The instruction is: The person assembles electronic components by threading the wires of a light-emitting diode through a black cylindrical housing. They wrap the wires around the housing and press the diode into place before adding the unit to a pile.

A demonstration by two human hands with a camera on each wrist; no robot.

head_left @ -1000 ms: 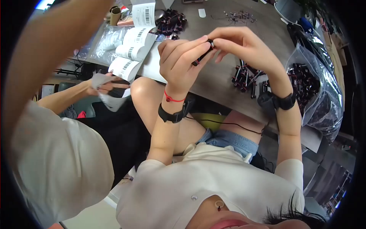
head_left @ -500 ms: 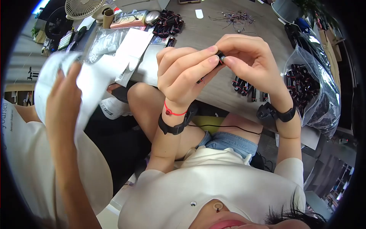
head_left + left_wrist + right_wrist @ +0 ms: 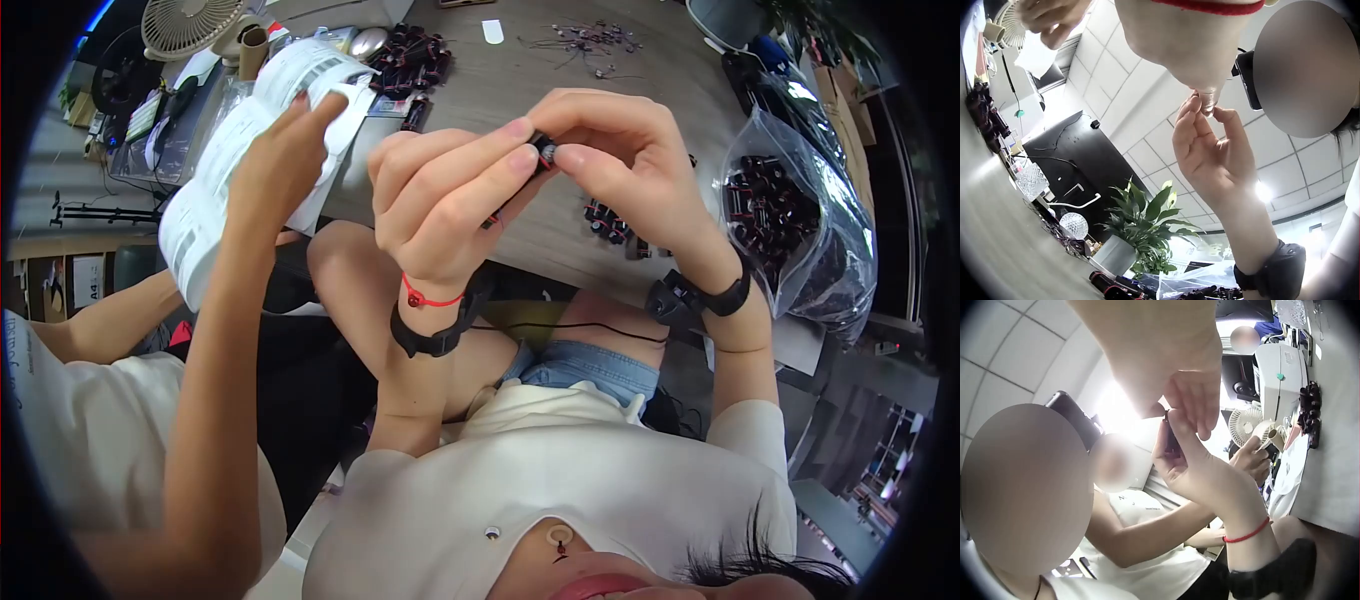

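In the head view, the left hand [image 3: 450,195], with a red string at its wrist, pinches a small dark part [image 3: 544,150] with its fingertips. Opposite it, the thumb and index finger of the right hand [image 3: 640,165] grip the part's upper end. Seen from the right wrist, the dark part [image 3: 1174,439] lies along the fingers of the left hand [image 3: 1200,469], below the right hand [image 3: 1169,362]. The left wrist view shows both sets of fingertips meeting, and the part is hidden there. Both hands are held up above the table [image 3: 480,90].
Dark parts fill a clear plastic bag [image 3: 770,210] on the right. More lie in a pile [image 3: 410,65] at the back and a group [image 3: 608,222] beneath the hands. Small wired pieces [image 3: 600,40] are scattered further back. Another person's hand [image 3: 285,160] holds white label sheets [image 3: 215,185] at left.
Both hands keep their hold on the part, which has tilted slightly between the fingers. The other person's hand and the label sheets have moved up toward the table. The head view has shifted a little.
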